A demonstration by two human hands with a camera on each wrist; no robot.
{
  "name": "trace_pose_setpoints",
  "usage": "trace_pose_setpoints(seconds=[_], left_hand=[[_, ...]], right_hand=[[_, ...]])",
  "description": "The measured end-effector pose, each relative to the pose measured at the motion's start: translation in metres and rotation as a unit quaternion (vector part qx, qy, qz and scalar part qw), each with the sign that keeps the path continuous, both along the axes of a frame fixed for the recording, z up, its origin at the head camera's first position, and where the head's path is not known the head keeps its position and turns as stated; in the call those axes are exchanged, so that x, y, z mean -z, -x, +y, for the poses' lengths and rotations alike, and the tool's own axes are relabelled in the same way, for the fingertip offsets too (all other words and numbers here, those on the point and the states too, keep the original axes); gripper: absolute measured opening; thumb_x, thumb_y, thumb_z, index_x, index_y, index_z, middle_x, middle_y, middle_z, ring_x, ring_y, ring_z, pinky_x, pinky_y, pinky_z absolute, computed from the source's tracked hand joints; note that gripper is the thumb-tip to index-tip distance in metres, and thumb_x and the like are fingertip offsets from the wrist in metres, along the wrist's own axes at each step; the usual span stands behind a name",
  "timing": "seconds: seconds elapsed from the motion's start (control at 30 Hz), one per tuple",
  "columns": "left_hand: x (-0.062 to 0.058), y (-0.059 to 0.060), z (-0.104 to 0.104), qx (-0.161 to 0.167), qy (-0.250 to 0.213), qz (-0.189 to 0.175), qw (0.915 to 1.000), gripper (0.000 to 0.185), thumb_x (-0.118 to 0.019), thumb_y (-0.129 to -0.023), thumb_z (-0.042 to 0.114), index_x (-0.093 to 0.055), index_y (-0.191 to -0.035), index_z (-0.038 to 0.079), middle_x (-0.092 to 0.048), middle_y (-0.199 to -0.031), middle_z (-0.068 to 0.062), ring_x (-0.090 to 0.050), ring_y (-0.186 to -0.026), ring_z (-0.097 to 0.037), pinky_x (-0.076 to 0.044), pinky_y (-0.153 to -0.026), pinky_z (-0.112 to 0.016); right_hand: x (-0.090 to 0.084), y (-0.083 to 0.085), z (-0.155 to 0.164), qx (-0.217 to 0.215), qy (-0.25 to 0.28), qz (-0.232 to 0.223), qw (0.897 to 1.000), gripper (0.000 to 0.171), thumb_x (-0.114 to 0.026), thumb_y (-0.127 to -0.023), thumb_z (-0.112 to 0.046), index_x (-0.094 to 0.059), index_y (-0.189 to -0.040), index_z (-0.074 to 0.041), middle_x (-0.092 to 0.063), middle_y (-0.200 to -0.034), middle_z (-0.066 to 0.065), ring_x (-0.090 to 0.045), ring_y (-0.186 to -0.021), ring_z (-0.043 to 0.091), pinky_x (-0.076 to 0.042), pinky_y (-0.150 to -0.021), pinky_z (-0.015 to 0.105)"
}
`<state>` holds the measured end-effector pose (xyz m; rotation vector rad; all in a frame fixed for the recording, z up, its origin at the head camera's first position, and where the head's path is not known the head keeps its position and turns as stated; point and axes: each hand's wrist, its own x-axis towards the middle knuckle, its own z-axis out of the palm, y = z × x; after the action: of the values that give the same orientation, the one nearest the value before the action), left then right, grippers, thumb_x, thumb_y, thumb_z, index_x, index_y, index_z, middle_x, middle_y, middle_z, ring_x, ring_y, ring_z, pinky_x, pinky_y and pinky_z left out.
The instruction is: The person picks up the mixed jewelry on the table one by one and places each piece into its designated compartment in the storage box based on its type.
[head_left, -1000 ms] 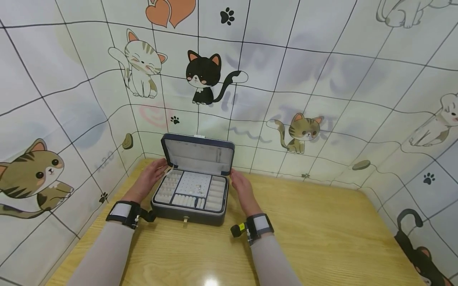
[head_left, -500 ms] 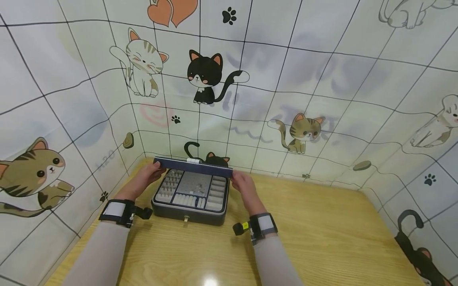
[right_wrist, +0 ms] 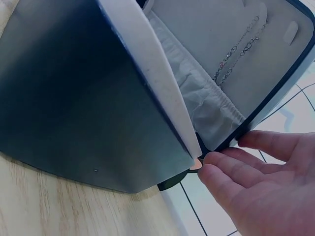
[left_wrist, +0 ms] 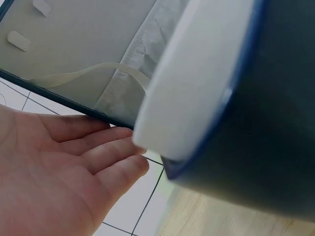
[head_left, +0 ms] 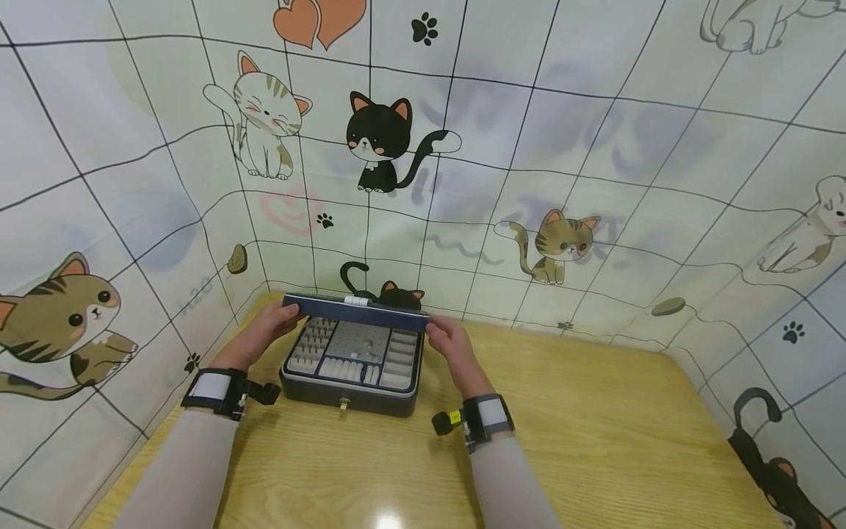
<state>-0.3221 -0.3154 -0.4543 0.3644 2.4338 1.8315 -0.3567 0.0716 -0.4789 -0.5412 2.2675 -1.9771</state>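
Observation:
A dark blue jewellery box (head_left: pixel 311 394) stands on the table with its lid (head_left: pixel 357 311) tilted forward over the back of the tray. My left hand (head_left: pixel 259 334) touches the lid's left corner, and my right hand (head_left: pixel 457 351) touches the right one. Nearly straight fingers (left_wrist: pixel 118 147) meet the lid's edge in the left wrist view. On the other side, extended fingers (right_wrist: pixel 231 169) lie along the edge near the hinge. Thin chains (right_wrist: pixel 238 51) hang inside the lid above a gathered pocket (right_wrist: pixel 197 98). Small earrings (head_left: pixel 369 347) sit on the perforated panel (head_left: pixel 350 338).
Pale ring rolls (head_left: pixel 399 351) and small pegs (head_left: pixel 311 345) fill the tray's side sections. A brass-coloured clasp (head_left: pixel 344 405) is on the front. The wooden table (head_left: pixel 568 419) extends to the right, and a cat-printed wall covering (head_left: pixel 476 198) rises close behind the box.
The lid has swung forward from leaning upright and dipped slightly further over the last half second. Both hands have come to its corners. The box body stays in place.

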Motion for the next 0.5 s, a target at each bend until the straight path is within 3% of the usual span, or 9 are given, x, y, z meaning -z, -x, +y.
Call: trace_pose_setpoints(seconds=[0.13,0.27,0.37,0.5], left_hand=[[0.001,0.0,0.0,-0.009,-0.004,0.003,0.9999,0.064,-0.043,-0.111,0.039,-0.051,-0.145,-0.015,-0.058,-0.15,-0.028,-0.053,-0.147,-0.028,-0.025,-0.129,-0.06],[0.003,0.0,0.0,-0.012,-0.019,0.001,0.9998,0.057,-0.046,-0.11,0.034,-0.053,-0.141,-0.014,-0.064,-0.133,0.0,-0.058,-0.122,0.008,-0.026,-0.129,-0.059],[0.005,0.001,-0.001,-0.007,-0.024,0.002,0.9997,0.056,-0.047,-0.109,0.032,-0.051,-0.142,-0.013,-0.063,-0.125,0.011,-0.057,-0.117,0.013,-0.025,-0.129,-0.06],[0.01,0.003,-0.003,0.001,-0.011,0.015,0.9998,0.055,-0.049,-0.106,0.033,-0.053,-0.142,-0.009,-0.067,-0.121,0.014,-0.058,-0.12,0.008,-0.025,-0.128,-0.062]], right_hand=[[0.003,0.0,0.002,0.005,-0.012,0.007,1.0,0.065,-0.055,-0.104,-0.033,-0.046,-0.154,0.008,-0.048,-0.159,0.029,-0.046,-0.15,0.045,-0.04,-0.123,0.057],[0.005,0.002,0.003,-0.004,-0.002,0.013,1.0,0.061,-0.057,-0.103,-0.029,-0.049,-0.154,0.005,-0.052,-0.157,0.027,-0.047,-0.149,0.042,-0.04,-0.122,0.057],[0.006,0.003,0.004,-0.012,0.004,0.021,1.0,0.06,-0.057,-0.101,-0.029,-0.052,-0.153,0.001,-0.055,-0.154,0.025,-0.048,-0.148,0.039,-0.039,-0.123,0.057],[0.009,0.004,0.006,-0.024,0.01,0.027,0.999,0.063,-0.059,-0.1,-0.031,-0.052,-0.154,0.0,-0.054,-0.156,0.024,-0.049,-0.148,0.041,-0.038,-0.124,0.058]])
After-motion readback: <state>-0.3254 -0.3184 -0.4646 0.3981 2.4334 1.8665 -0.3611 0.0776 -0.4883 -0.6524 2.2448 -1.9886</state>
